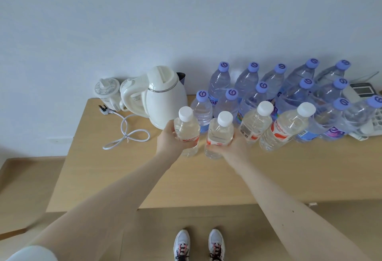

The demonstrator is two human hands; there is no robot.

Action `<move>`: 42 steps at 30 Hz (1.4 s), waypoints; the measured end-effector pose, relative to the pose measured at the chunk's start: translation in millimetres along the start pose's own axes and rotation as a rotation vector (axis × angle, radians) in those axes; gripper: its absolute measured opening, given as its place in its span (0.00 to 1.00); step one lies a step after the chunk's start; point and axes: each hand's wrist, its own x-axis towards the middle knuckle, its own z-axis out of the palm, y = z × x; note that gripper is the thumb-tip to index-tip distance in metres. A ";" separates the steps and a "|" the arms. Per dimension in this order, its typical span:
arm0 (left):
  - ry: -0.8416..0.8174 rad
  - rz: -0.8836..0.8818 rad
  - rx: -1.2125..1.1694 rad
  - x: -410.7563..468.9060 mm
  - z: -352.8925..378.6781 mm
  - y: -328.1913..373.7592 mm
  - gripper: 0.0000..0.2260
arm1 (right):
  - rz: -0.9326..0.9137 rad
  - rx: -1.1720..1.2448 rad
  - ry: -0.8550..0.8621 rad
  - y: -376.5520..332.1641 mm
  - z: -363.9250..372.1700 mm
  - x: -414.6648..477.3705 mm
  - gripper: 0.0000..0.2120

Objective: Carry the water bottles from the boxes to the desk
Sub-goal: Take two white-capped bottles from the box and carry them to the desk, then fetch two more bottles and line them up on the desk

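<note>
A plain pale wall (144, 12) stands behind a light wooden desk (196, 188). The floor (252, 236) is light brown too. Soft, even light fills the room.

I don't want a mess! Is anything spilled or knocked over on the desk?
Nothing is spilled or tipped over. Only the cord of the kettle looks untidy: it lies loose in a loop on the desk, unplugged.
</note>
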 end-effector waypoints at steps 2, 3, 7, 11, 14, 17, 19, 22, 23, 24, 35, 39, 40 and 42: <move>-0.026 0.044 0.053 1.6 -0.3 0.8 0.25 | -0.007 0.002 0.004 2.8 2.3 3.1 0.28; -0.038 0.067 0.083 2.6 -1.0 0.8 0.25 | -0.015 0.004 0.009 4.3 3.4 4.1 0.28; -0.049 0.088 0.108 5.2 -6.7 -4.4 0.28 | -0.023 0.016 0.019 10.6 4.5 4.2 0.29; -0.064 0.107 0.145 3.1 -8.2 -11.8 0.29 | -0.022 0.009 0.010 14.4 4.5 4.3 0.28; -0.062 0.118 0.153 2.8 -7.5 -14.0 0.29 | -0.015 0.003 0.014 17.4 5.3 2.3 0.28; -0.069 0.131 0.162 4.5 -7.6 -13.4 0.27 | -0.028 -0.004 0.033 18.6 6.0 1.4 0.26; -0.067 0.139 0.163 4.7 -7.7 -14.1 0.26 | -0.038 -0.008 0.050 18.2 7.5 1.4 0.24; -0.060 0.153 0.170 5.1 -7.7 -16.2 0.25 | -0.050 -0.016 0.065 19.5 10.1 2.6 0.24; -0.053 0.155 0.169 5.6 -8.0 -16.3 0.24 | -0.053 -0.019 0.070 20.2 10.7 3.0 0.25; -0.046 0.159 0.168 6.1 -8.0 -15.8 0.23 | -0.057 -0.023 0.073 20.8 11.4 3.8 0.25; -0.059 0.196 0.178 15.6 -9.3 -20.1 0.25 | -0.080 -0.056 0.139 28.1 17.8 1.9 0.26; -0.051 0.221 0.148 21.0 -7.0 -29.5 0.25 | -0.069 -0.062 0.166 31.5 22.5 0.6 0.26; -0.049 0.231 0.142 21.5 -6.4 -31.7 0.25 | -0.069 -0.070 0.177 32.5 24.0 -0.3 0.26; -0.050 0.253 0.130 22.5 -4.8 -35.4 0.26 | -0.068 -0.083 0.201 32.3 27.0 -3.3 0.26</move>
